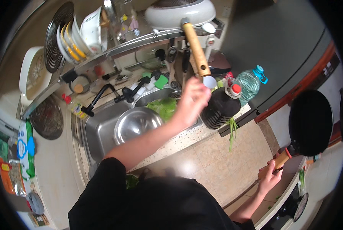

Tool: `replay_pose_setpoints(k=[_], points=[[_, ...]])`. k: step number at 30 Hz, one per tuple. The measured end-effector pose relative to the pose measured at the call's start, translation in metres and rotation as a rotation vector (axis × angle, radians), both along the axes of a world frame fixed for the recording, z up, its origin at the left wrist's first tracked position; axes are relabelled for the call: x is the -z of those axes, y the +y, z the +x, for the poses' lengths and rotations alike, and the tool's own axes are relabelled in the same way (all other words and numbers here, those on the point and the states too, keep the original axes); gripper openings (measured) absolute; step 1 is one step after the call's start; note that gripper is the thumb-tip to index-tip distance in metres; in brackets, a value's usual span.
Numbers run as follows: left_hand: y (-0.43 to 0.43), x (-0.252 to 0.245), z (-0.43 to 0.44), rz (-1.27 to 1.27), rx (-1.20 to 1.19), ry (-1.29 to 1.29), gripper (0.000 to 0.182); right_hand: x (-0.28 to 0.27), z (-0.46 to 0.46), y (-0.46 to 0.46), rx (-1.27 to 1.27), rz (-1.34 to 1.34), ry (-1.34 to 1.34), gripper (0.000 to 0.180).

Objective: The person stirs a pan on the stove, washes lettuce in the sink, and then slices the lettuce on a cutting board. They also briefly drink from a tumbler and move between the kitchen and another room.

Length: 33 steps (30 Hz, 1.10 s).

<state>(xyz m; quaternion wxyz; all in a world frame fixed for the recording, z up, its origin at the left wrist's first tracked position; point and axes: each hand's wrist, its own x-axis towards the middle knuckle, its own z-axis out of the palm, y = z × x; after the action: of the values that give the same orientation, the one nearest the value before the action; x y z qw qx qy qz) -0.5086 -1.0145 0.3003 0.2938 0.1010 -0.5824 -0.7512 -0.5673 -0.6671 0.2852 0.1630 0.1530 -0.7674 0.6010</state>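
My right hand [270, 176] grips the wooden handle [280, 161] of a black frying pan [311, 123], held out at the right with its dark inside in view. My left hand [193, 100] is raised over the sink's right side, slightly blurred, its fingers loosely curled and apart with nothing visible in them. Just above its fingertips ends the wooden handle [197, 49] of a white pan [180, 15] lying on the rack. Below my left forearm sit a stainless steel bowl [138, 122] and green leafy vegetables [163, 107] in the double sink [99, 129].
Right of my left hand stand a large dark plastic jug [222, 106] with a red cap and a clear bottle [247, 86] with a blue cap. Green scallion stalks [232, 130] hang over the counter edge. A metal rack [125, 44] holds dishes. A black faucet [102, 95] arches over the sink.
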Motion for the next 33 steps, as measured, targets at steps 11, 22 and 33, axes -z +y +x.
replay_pose_setpoints(k=[11, 22, 33], points=[[-0.052, -0.075, -0.041, 0.5, 0.234, 0.109, 0.02, -0.034, -0.013, -0.036, -0.242, -0.009, -0.231, 0.025], [-0.064, -0.123, -0.021, 0.459, 0.275, 0.072, 0.013, -0.071, -0.067, -0.112, -0.304, 0.317, 0.0, 0.017], [-0.108, -0.199, 0.005, 0.661, 0.52, 0.197, 0.007, -0.127, -0.121, -0.142, -0.13, 0.691, 0.65, 0.043]])
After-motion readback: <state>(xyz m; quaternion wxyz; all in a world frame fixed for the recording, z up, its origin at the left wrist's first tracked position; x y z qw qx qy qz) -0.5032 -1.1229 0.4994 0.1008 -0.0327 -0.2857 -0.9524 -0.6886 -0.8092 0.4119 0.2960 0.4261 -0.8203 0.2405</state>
